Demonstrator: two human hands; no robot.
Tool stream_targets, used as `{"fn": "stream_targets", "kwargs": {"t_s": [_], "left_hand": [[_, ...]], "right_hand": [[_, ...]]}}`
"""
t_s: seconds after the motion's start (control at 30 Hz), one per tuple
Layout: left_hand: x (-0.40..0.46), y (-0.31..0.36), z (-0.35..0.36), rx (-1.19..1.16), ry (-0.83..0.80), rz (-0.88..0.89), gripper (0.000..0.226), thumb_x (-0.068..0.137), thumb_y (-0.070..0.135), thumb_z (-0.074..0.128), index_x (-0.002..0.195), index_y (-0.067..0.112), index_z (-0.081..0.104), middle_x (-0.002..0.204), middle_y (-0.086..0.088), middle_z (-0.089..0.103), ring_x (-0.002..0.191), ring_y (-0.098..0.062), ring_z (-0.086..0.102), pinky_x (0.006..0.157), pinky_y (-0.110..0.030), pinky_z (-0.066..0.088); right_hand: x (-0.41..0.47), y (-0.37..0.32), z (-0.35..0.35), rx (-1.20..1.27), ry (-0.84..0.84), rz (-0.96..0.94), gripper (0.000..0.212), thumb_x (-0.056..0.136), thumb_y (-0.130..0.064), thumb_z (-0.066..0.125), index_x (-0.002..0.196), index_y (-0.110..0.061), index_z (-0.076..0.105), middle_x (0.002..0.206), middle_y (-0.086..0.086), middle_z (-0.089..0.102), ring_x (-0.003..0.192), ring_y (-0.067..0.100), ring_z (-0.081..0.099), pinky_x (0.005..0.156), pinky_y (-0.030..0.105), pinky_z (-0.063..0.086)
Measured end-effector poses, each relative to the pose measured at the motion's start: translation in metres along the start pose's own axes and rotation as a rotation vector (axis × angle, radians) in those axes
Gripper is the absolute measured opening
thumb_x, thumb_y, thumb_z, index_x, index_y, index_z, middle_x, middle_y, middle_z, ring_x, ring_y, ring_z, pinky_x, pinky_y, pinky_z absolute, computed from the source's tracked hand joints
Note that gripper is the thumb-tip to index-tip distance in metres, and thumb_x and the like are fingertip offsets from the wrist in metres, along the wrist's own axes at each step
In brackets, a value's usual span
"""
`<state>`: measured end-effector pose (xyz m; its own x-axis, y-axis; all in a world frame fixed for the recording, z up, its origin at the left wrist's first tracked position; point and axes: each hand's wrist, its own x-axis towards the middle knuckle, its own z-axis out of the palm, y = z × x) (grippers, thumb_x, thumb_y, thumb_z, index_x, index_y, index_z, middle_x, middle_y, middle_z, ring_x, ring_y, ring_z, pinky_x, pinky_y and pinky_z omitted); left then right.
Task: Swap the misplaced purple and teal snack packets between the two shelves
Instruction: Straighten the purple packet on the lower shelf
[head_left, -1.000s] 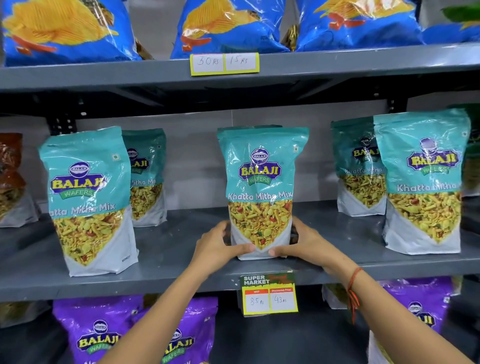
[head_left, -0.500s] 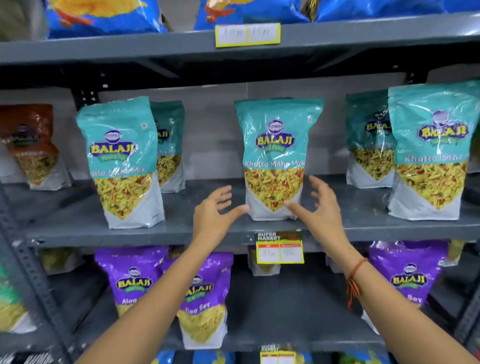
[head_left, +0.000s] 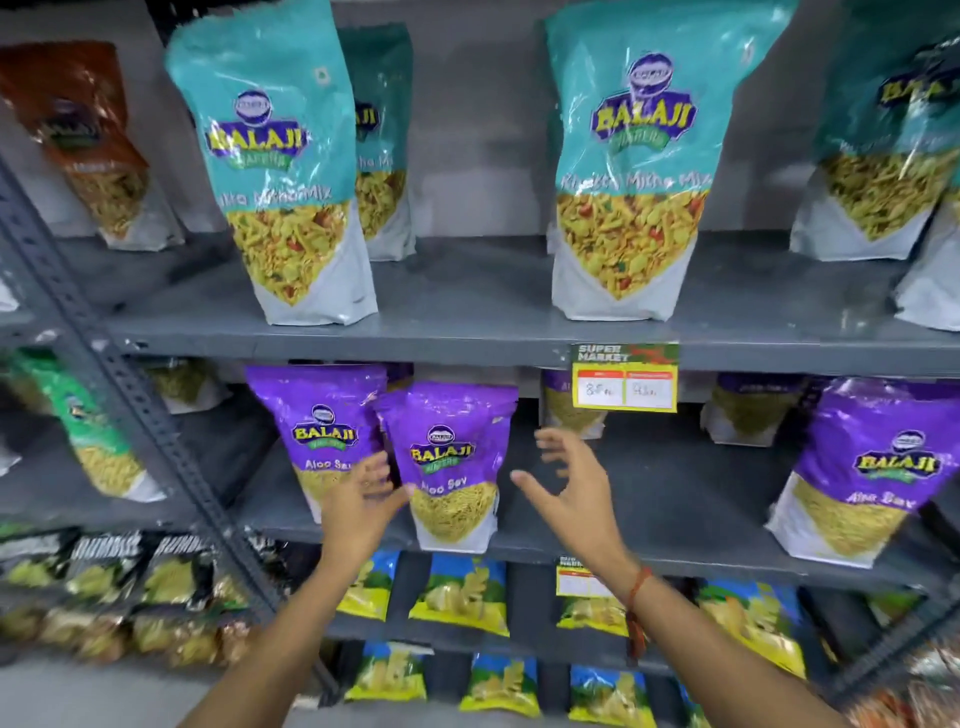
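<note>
Several teal Khatta Mitha Mix packets stand upright on the upper grey shelf (head_left: 467, 332); the middle teal packet (head_left: 626, 171) stands alone above the price tag. On the lower shelf (head_left: 675, 551) stand purple Aloo Sev packets. My left hand (head_left: 358, 504) and right hand (head_left: 571, 493) are both open, fingers spread, on either side of the front purple packet (head_left: 452, 462). The left hand's fingers overlap its left edge and the purple packet behind it (head_left: 317, 415); the right hand is a little apart from it. Another purple packet (head_left: 862, 467) stands far right.
A yellow price tag (head_left: 623, 382) hangs on the upper shelf's edge. A slotted grey upright (head_left: 135, 395) runs diagonally at left. Blue-and-yellow packets (head_left: 460, 592) fill the shelves below; dark packets (head_left: 104, 566) and a green packet (head_left: 88, 431) sit in the left bay.
My hands let go of the middle teal packet, left standing on the upper shelf, and dropped to the lower shelf around a purple packet. The view tilted down.
</note>
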<state>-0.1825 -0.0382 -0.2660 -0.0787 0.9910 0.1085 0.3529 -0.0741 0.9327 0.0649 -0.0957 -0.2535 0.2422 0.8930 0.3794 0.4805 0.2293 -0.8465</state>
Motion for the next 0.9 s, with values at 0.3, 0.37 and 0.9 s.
{"fn": "stream_targets", "kwargs": {"t_s": [0.3,0.37,0.9], "left_hand": [[0.032,-0.094,0.022,0.034,-0.314,-0.329,0.093,0.072,0.001,0.079,0.148,0.009,0.026,0.145,-0.015,0.039,0.132,-0.034,0.045,0.096,-0.04,0.044],[0.037,-0.096,0.025,0.02,-0.328,-0.337,0.093,0.069,0.005,0.083,0.146,0.01,0.03,0.141,-0.015,0.044,0.131,-0.035,0.047,0.097,-0.042,0.045],[0.024,-0.063,0.099,0.148,-0.303,-0.106,0.039,0.075,0.015,0.078,0.104,0.029,0.056,0.091,0.012,0.069,0.08,0.007,0.067,0.086,-0.031,0.054]], "right_hand": [[0.007,0.096,0.083,0.144,-0.485,0.484,0.069,0.071,0.002,0.081,0.121,-0.025,0.042,0.119,-0.009,0.057,0.109,0.012,0.06,0.084,0.017,0.054],[0.008,0.104,0.095,0.133,-0.467,0.469,0.063,0.061,-0.015,0.084,0.114,-0.028,0.053,0.118,-0.002,0.066,0.111,0.019,0.066,0.093,0.035,0.057],[0.012,0.129,0.053,0.005,-0.205,0.434,0.062,0.069,-0.015,0.082,0.124,-0.022,0.056,0.115,0.003,0.072,0.104,0.021,0.069,0.091,0.044,0.057]]}}
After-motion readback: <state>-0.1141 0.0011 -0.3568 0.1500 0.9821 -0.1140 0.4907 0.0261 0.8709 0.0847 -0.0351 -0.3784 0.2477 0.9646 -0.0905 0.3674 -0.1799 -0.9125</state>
